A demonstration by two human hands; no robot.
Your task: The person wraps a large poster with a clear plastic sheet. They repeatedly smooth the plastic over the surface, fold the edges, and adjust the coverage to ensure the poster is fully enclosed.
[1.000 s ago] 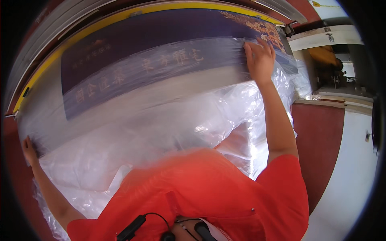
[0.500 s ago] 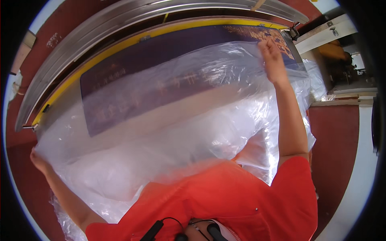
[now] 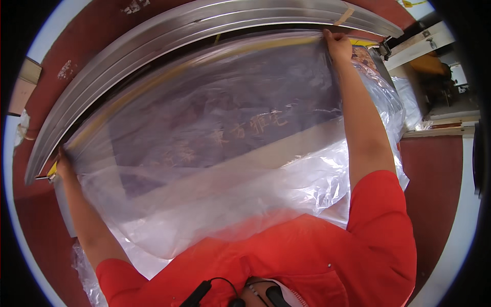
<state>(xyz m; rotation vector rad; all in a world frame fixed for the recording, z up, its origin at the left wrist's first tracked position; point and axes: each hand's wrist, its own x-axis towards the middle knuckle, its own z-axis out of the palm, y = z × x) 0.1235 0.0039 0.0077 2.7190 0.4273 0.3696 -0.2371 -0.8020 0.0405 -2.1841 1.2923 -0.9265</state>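
A clear plastic sheet (image 3: pixel 215 199) is stretched between my hands over a dark panel (image 3: pixel 240 87) with light lettering, which shows hazily through it. My left hand (image 3: pixel 63 165) grips the sheet's far left corner, close to the end of a yellow strip (image 3: pixel 53 169). At the far right, my right hand (image 3: pixel 339 47) pinches the sheet's far edge, its fingers at the yellow strip behind the panel. Both arms reach well forward. The patterned corner (image 3: pixel 364 57) of the panel shows just right of my right hand.
A long curved-looking grey metal rail (image 3: pixel 215 18) runs along the far side. More crumpled clear plastic (image 3: pixel 381 107) hangs at the right. Beyond it is a white wooden frame (image 3: pixel 419 43) with an opening. Dark red surfaces (image 3: pixel 432 179) lie on both sides.
Both hands have moved away from me, drawing the plastic's far edge up to the yellow strip. The sheet now covers most of the panel.
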